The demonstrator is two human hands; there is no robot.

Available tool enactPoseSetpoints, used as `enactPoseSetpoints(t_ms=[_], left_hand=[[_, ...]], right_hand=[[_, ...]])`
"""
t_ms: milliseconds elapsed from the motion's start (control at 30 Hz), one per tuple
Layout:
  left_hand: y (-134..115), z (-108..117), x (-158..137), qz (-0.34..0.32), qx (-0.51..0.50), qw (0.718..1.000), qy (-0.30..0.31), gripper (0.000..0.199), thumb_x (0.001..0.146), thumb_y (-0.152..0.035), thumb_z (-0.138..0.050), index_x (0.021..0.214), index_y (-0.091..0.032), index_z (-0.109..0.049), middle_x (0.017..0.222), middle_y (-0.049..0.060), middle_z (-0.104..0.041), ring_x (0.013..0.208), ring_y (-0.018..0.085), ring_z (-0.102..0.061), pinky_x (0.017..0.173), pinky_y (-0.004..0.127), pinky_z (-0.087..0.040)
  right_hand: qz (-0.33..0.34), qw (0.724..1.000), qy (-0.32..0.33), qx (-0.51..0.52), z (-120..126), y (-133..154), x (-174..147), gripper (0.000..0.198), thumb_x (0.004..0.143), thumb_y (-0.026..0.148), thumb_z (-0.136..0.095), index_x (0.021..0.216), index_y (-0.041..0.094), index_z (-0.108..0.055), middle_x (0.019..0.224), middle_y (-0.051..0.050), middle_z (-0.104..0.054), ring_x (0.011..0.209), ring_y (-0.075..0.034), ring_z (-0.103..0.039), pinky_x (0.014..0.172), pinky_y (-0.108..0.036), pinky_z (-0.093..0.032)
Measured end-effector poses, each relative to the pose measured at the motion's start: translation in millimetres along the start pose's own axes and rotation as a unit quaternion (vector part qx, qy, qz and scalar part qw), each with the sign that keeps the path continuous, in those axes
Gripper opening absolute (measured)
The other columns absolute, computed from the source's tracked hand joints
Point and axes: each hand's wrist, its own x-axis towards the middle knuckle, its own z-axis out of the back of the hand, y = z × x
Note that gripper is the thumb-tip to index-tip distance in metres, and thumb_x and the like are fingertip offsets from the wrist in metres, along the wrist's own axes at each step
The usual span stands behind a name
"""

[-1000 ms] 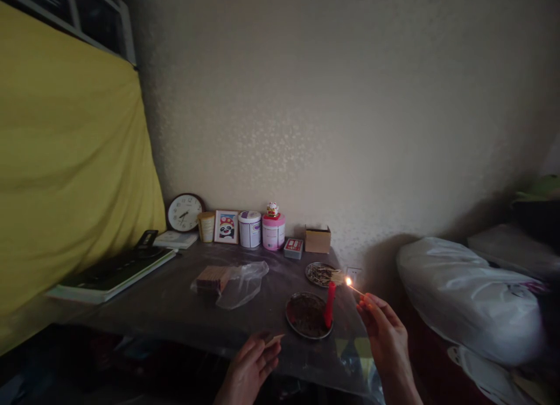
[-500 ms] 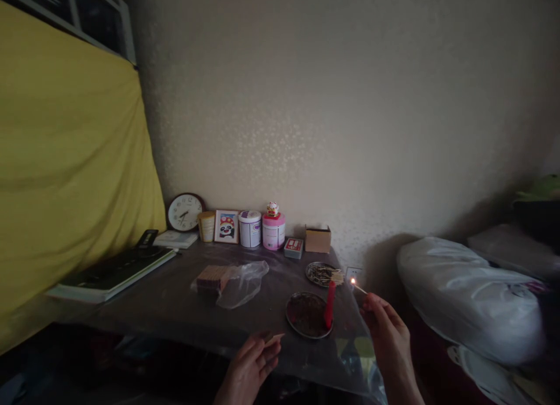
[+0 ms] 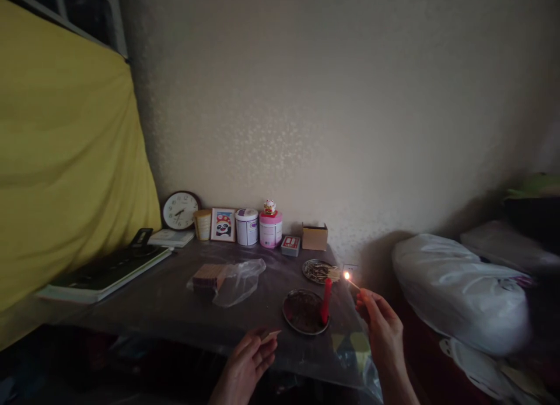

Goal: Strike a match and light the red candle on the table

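Note:
Between the fingertips of my right hand (image 3: 382, 323) is a lit match (image 3: 353, 284), its flame just right of a red candle (image 3: 326, 301). The candle stands upright at the right side of a round metal plate (image 3: 306, 331), and no flame shows on it. My left hand (image 3: 248, 361) is closed around a small matchbox (image 3: 270, 337), partly hidden by the fingers, near the table's front edge. Behind the candle, a second metal plate (image 3: 308, 275) holds many matchsticks (image 3: 329, 272).
A stack of small boxes (image 3: 209, 276) lies partly in a clear plastic bag (image 3: 241, 283). Along the wall stand a clock (image 3: 180, 210), a picture frame (image 3: 223, 224), two tins, a card box (image 3: 291, 245) and a cardboard box (image 3: 315, 237). White bags (image 3: 459, 294) lie at right.
The match flame has grown larger and brighter. My right hand keeps its pinch on the match, and the whole view has shifted slightly.

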Motion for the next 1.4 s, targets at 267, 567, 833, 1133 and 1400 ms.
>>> enactPoseSetpoints(t_ms=[267,567,833,1133,1400], left_hand=[[-3,-3,-2,0.003,0.004,1.0,-0.006,0.025,0.075,-0.032,-0.062,0.096,-0.019,-0.067,0.11,0.011,-0.068,0.102,0.022,-0.059,0.091,0.036,-0.039],[0,1,-1,0.008,-0.001,1.0,0.004,0.024,0.077,-0.032,-0.06,0.096,-0.02,-0.067,0.111,0.01,-0.068,0.102,0.021,-0.059,0.091,0.035,-0.039],[-4,-3,-3,0.01,0.007,1.0,-0.004,0.024,0.075,-0.031,-0.062,0.096,-0.02,-0.066,0.111,0.01,-0.068,0.102,0.021,-0.059,0.09,0.035,-0.039],[-2,-2,-2,0.011,-0.014,1.0,-0.003,0.024,0.074,-0.032,-0.064,0.094,-0.021,-0.067,0.109,0.009,-0.069,0.1,0.02,-0.06,0.089,0.033,-0.04],[-5,-6,-4,0.013,-0.011,1.0,-0.007,0.023,0.075,-0.031,-0.064,0.094,-0.02,-0.067,0.107,0.01,-0.07,0.098,0.02,-0.061,0.089,0.034,-0.04]], right_hand=[[0.037,0.996,0.01,-0.084,-2,2,-2,0.03,0.067,0.045,-0.068,0.074,0.016,-0.065,0.065,0.002,-0.058,0.064,-0.011,-0.052,0.058,-0.021,-0.041],[0.051,0.991,0.019,-0.122,-6,4,-3,0.031,0.067,0.046,-0.066,0.073,0.016,-0.064,0.063,0.002,-0.057,0.063,-0.012,-0.051,0.059,-0.021,-0.04],[0.075,0.986,0.031,-0.148,-10,3,-4,0.03,0.07,0.045,-0.063,0.076,0.016,-0.064,0.064,0.002,-0.057,0.063,-0.012,-0.051,0.058,-0.022,-0.041],[0.095,0.979,0.044,-0.173,-14,0,-2,0.031,0.07,0.046,-0.061,0.079,0.016,-0.065,0.063,0.001,-0.058,0.061,-0.014,-0.053,0.056,-0.022,-0.042],[0.087,0.98,0.038,-0.175,-20,3,-3,0.032,0.068,0.048,-0.062,0.073,0.016,-0.064,0.059,0.002,-0.056,0.058,-0.011,-0.049,0.052,-0.019,-0.041]])
